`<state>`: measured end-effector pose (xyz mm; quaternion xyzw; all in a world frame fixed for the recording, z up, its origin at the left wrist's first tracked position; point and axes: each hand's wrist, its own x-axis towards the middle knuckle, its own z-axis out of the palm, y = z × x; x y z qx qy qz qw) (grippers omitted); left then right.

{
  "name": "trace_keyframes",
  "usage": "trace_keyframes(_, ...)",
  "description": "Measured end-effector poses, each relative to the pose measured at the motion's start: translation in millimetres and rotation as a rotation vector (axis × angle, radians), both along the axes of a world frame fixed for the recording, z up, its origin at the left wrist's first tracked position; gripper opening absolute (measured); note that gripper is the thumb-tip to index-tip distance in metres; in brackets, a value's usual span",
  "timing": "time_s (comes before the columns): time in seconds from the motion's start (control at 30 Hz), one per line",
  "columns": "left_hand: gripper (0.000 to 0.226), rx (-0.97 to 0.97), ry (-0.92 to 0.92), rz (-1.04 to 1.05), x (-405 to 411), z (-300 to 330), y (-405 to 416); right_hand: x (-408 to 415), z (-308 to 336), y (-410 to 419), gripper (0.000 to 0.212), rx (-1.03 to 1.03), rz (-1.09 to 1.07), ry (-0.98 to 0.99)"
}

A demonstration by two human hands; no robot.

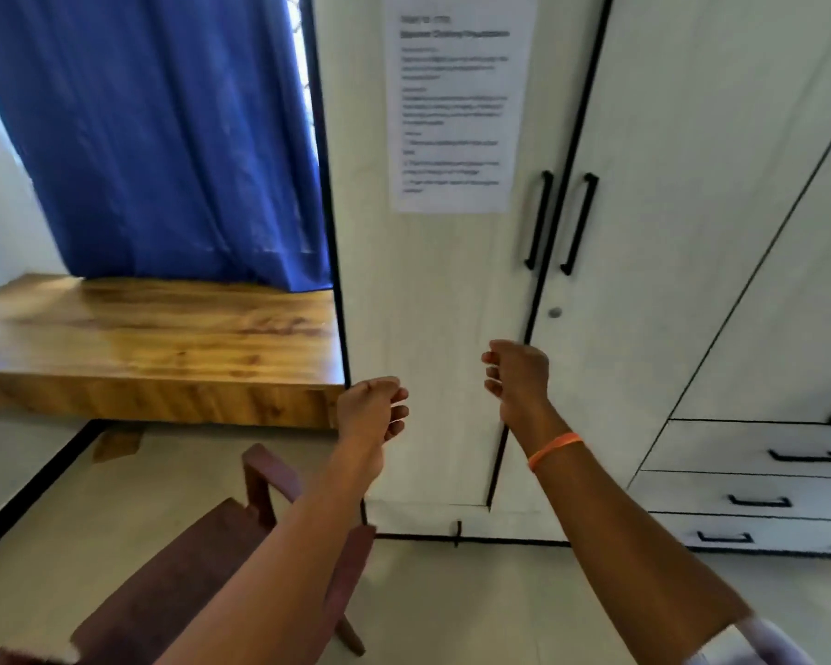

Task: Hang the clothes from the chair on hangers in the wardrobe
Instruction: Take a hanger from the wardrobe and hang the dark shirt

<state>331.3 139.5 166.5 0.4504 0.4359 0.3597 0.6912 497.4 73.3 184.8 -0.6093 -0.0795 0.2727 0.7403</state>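
Two shut wardrobe doors (452, 280) beyond both empty hands (373, 410).

- wardrobe (452, 328) straight ahead, both doors shut, handles side by side at the centre seam
- paper sheet (456, 103) on its left door
- drawers (759, 491) stacked at wardrobe's lower right
- table (154, 338) left of wardrobe, curtain (154, 136) behind it
- chair (202, 578) before the table, lower left

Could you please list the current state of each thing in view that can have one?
wardrobe doors: closed.
drawers: all three closed.
curtain: drawn, hanging to the wooden table.
chair: upright, seat bare.
left hand: raised, fingers loosely curled, holding nothing.
right hand: raised, fingers loosely curled, holding nothing.
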Motion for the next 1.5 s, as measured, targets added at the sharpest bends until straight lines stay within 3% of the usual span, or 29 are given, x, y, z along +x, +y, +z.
trace_keyframes(0.13, 0.014, 0.201, 0.072, -0.11, 76, 13, 21, 100, 15, 24, 0.012, -0.055, -0.173, -0.253)
trace_keyframes(0.23, 0.016, 0.289, 0.06, -0.181, 137, 17, 46, 158, 22, 46, 0.064, -0.138, -0.227, -0.337)
trace_keyframes(0.33, 0.02, 0.335, 0.051, -0.236, 195, 20, 61, 188, 35, 62, 0.086, -0.161, -0.257, -0.445)
trace_keyframes(0.4, 0.025, 0.36, 0.037, -0.287, 233, 18, 69, 210, 44, 72, 0.073, -0.173, -0.296, -0.514)
trace_keyframes(0.5, 0.035, 0.413, 0.068, -0.352, 278, 20, 74, 237, 54, 87, 0.012, -0.198, -0.321, -0.577)
trace_keyframes(0.53, 0.037, 0.415, 0.068, -0.37, 290, 22, 73, 242, 55, 89, 0.009, -0.194, -0.314, -0.571)
trace_keyframes(0.7, 0.049, 0.507, 0.128, -0.31, 330, 32, 58, 247, 45, 85, 0.042, -0.17, -0.265, -0.605)
trace_keyframes(0.77, 0.054, 0.563, 0.134, -0.296, 336, 33, 42, 238, 46, 69, 0.041, -0.117, -0.237, -0.589)
trace_keyframes(0.9, 0.032, 0.693, 0.002, -0.324, 329, 40, -6, 217, 39, 20, 0.034, -0.023, -0.237, -0.604)
trace_keyframes(1.0, 0.042, 0.764, -0.018, -0.265, 314, 38, -40, 199, 34, -25, 0.033, 0.033, -0.303, -0.628)
trace_keyframes(1.1, 0.035, 0.833, -0.026, -0.247, 303, 36, -86, 186, 34, -74, 0.033, 0.061, -0.417, -0.605)
trace_keyframes(1.23, 0.04, 0.92, -0.082, -0.312, 307, 35, -152, 185, 19, -138, 0.025, -0.026, -0.649, -0.624)
trace_keyframes(1.4, 0.031, 0.799, -0.146, -0.506, 326, 41, -207, 189, 14, -201, 0.039, -0.159, -0.826, -0.599)
trace_keyframes(1.5, 0.02, 0.794, -0.133, -0.561, 335, 42, -225, 184, 6, -223, 0.059, -0.254, -0.839, -0.644)
